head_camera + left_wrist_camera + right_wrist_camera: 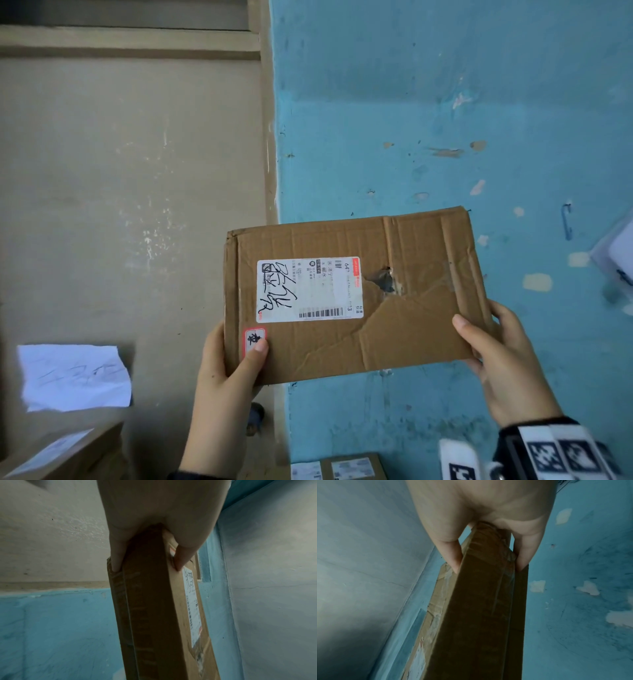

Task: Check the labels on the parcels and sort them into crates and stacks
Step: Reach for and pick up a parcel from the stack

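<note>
- a flat cardboard parcel [352,294] is held up in the air, label side toward the person, over the line where a tan floor [120,171] meets a blue floor [445,102].
- its white label [310,289], scrawled over in black pen, sits left of a torn hole [385,279] in the creased face.
- the left hand [227,380] grips the near left corner, thumb on a small red sticker [255,339]; the right hand [503,363] grips the near right corner, thumb on top.
- likely step: reading the label before choosing a crate or stack.
- risk: both grips sit at the near edge only, so the far end could sag or the weak, torn card could buckle; the thumb hides part of the sticker, which may cause a misread.
- only the head view shows the label face, a white sheet of paper [73,377] and more boxes [339,467] below; the left wrist view shows the parcel's thin side edge pinched between thumb and fingers [116,555].
</note>
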Tool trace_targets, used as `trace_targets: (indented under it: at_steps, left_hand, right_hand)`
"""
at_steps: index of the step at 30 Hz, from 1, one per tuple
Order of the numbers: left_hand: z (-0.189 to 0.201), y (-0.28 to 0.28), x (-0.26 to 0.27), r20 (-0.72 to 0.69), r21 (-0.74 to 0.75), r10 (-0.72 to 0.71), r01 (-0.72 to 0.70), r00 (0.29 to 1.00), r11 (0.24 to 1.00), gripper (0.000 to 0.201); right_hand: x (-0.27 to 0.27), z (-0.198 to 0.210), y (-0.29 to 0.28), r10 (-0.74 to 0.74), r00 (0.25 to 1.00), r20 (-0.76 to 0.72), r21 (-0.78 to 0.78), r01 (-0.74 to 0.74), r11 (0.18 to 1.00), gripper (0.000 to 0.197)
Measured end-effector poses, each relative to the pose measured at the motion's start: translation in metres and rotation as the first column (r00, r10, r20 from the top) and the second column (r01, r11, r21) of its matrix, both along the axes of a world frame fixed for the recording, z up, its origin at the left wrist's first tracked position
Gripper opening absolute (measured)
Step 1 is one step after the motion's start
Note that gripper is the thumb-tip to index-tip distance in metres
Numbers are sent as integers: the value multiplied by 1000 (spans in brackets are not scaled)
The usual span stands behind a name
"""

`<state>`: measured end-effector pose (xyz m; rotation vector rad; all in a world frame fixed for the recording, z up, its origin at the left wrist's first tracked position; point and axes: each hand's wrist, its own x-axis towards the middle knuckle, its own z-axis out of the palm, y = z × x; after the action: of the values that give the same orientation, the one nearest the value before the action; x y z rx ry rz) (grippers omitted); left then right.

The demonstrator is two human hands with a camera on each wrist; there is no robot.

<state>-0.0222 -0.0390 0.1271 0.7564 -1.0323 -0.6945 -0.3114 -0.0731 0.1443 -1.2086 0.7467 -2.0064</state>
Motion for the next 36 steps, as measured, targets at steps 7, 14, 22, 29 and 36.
trace_targets:
  at_steps: [7,14,22,29,36]
  left_hand:
    - [5,6,0,4,36,33,-33,999,999,19]
    - [18,12,6,51,19,49,-50,997,999,10]
    - [14,15,10,171,-58,116,-108,978,992,25]
    - [14,17,2,32,-51,-31,33,999,998,37]
    - [16,24,-3,-9,-26,5,-5,1000,1000,19]
  right_hand:
    - [4,-2,14,1,999,-40,15,-1,1000,32]
    - [1,5,28,4,995,-102,93,5,996,113]
    - [-2,11,44,86,985,-151,22,-84,996,81]
    - [-4,4,43,122,986,-115,-35,-126,991,93]
    - [-1,5,35,37,995,-90,-50,-42,998,96]
